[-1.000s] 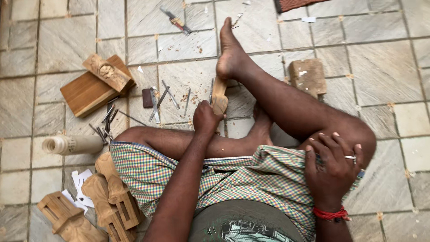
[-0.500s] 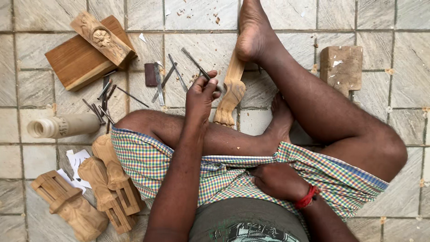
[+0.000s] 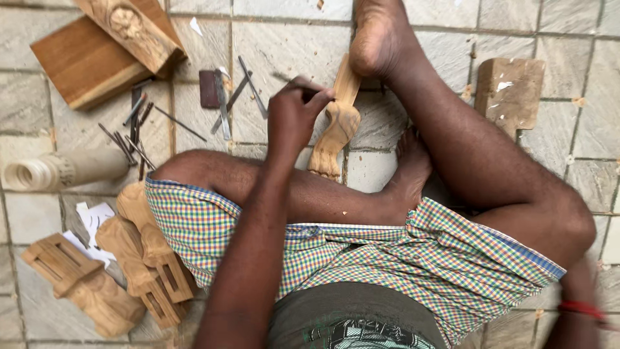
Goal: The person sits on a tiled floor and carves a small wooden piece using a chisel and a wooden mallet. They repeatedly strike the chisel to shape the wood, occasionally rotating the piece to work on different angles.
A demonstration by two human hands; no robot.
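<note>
I sit on a tiled floor with my legs folded. A pale carved wooden leg (image 3: 338,126) lies on the tiles, its far end pinned under my foot (image 3: 381,35). My left hand (image 3: 294,116) is closed around a thin metal chisel (image 3: 284,79) right beside the carved leg's upper part. The chisel's tip is hidden by my fingers. My right hand is out of the picture; only a red wristband (image 3: 580,308) shows at the lower right edge.
Several loose metal chisels (image 3: 226,103) lie on the tiles left of my hand. Beyond them are a flat brown board (image 3: 77,61) with a carved block (image 3: 132,29) on it. A pale cylinder (image 3: 61,169), carved pieces (image 3: 139,258) and a wooden block (image 3: 510,90) lie around.
My left hand went from the carved leg to the tools, took a chisel and came back to the leg. My right hand left my knee, dropped to my lap, then went out of view.
</note>
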